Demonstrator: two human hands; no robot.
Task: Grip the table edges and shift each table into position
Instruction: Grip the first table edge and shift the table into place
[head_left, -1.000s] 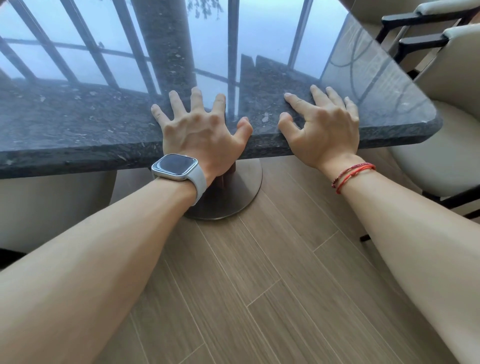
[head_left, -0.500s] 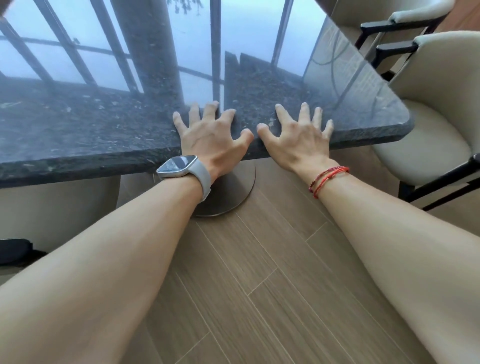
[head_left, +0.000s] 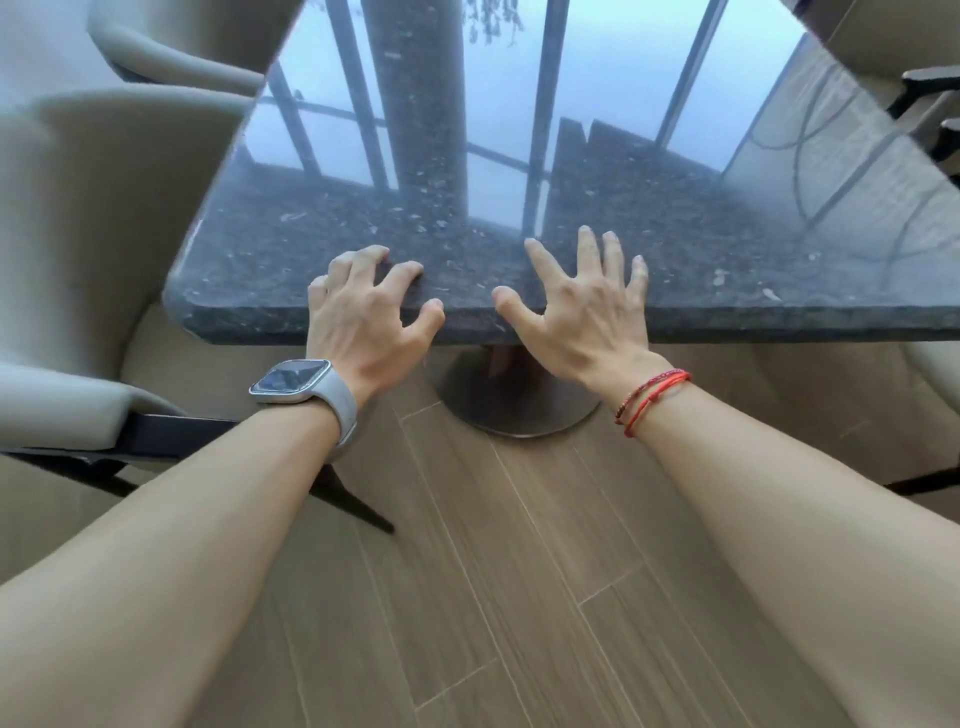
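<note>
Left fingers (head_left: 363, 260): bent at the knuckles and hooked over the near edge of the table (head_left: 753, 249). The tips press on the top, and my palm lies against the edge face.
Left thumb (head_left: 432, 312): curled in at the rim, so this hand is grasping the table edge.
Right fingers (head_left: 589, 249): released, nearly straight and spread apart. They lie flat on the top just past the edge and hold nothing.
Right thumb (head_left: 506, 304): stretched out along the rim and pointing toward my left thumb, with a short gap of bare edge between the two.
Table: dark speckled stone with a thick edge, directly under both sets of fingers. Its rounded corner is a little to the left of my left fingers, and its edge runs out of view past my right fingers. The polished top beyond my fingertips mirrors window bars and pale sky.
Watch (head_left: 291, 382): on my left wrist, pale band, dark face turned up.
Bracelet (head_left: 652, 395): thin red cords around my right wrist.
Pedestal base (head_left: 519, 400): a round metal disc on the floor, below the gap between my thumbs and partly hidden by the table edge.
Floor (head_left: 519, 571): wood-look planks under both forearms.
Left chair (head_left: 93, 208): beige upholstery with dark legs, close to the table corner left of my left fingers.
Right chair (head_left: 930, 80): dark armrests on beige upholstery, well beyond my right fingers at the table's far right side.
</note>
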